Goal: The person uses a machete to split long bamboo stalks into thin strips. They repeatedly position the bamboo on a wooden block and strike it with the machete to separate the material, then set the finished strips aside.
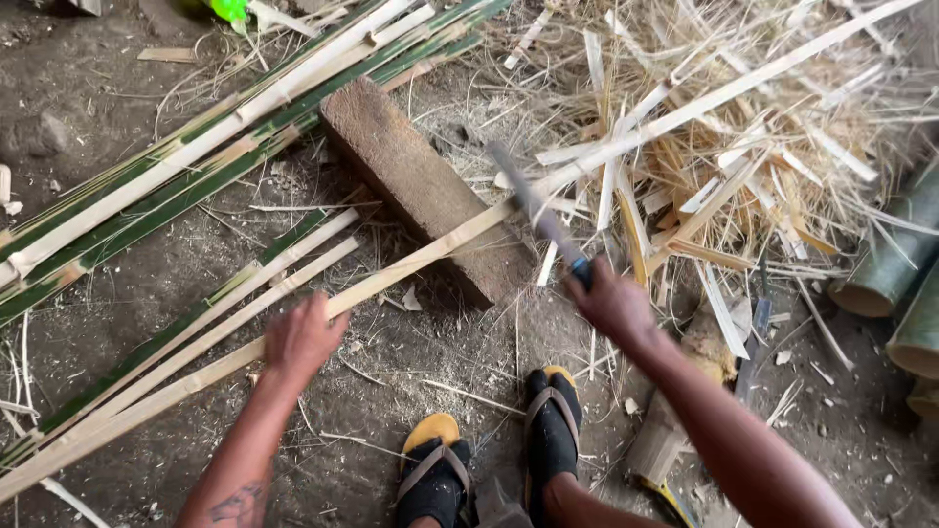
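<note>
My left hand (301, 337) curled around long bamboo strip (440, 244), fingers closed on it. Strip's long axis runs lower left to upper right, across wooden block (421, 191). My right hand (611, 303) fisted on knife (538, 215), blade meeting strip over block, nearer cut point.

floor: bare dirt ground (117, 108), dusty, littered with thin fibres
wood block: brown plank (416, 186) flat on the dirt, centre
split strips: green and pale bamboo strips (196, 147) bundled at upper left, more loose strips (186, 337) lower left
offcuts: heap of pale shavings and slivers (743, 147) at upper right
culms: green bamboo tube sections (895, 264) lying at right edge
</note>
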